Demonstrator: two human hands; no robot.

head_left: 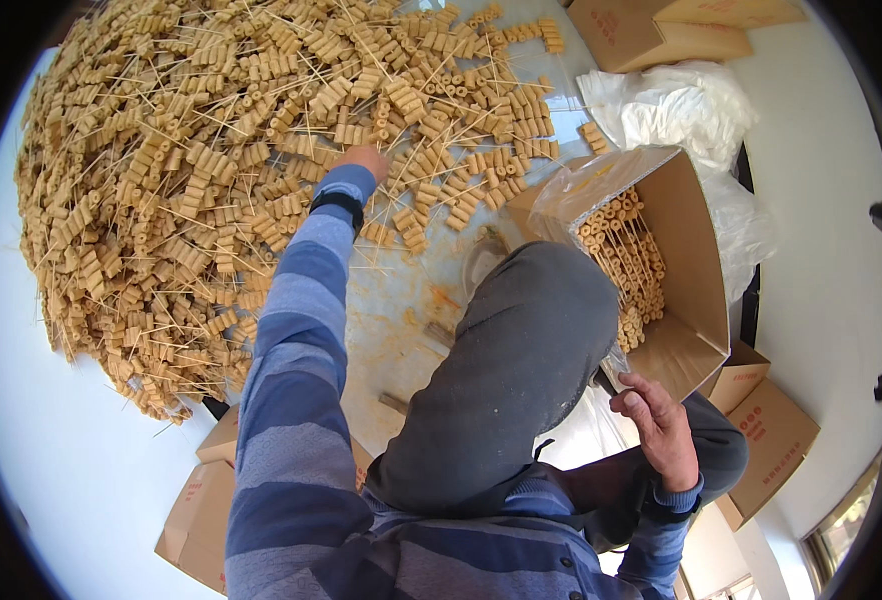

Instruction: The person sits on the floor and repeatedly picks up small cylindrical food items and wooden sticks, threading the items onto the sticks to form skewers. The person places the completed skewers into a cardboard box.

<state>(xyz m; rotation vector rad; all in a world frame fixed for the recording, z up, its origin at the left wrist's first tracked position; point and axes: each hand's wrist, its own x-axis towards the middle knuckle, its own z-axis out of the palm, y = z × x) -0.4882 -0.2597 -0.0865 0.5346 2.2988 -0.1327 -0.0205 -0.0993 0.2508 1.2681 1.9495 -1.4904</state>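
Note:
A large heap of skewers (pixel 191 180), each a thin stick carrying ridged tan rolls with hollow centres, spreads across the left and far side. My left hand (pixel 365 160) reaches onto the near right part of this heap, back of the hand up; its fingers are hidden, so I cannot see whether they grip a skewer. On my right stands an open cardboard box (pixel 698 265) with a clear plastic liner, holding stacked skewers (pixel 623 240) with their roll ends showing. My right hand (pixel 665 435) hovers near the box's lower corner, fingers extended and holding nothing visible.
My bent knee (pixel 521 330) rises between heap and box. White plastic bags (pixel 686 105) lie behind the box. More cardboard cartons stand at the far right (pixel 651 35), near right (pixel 773 440) and near left (pixel 196 510). A stained pale surface (pixel 386 310) shows beside my knee.

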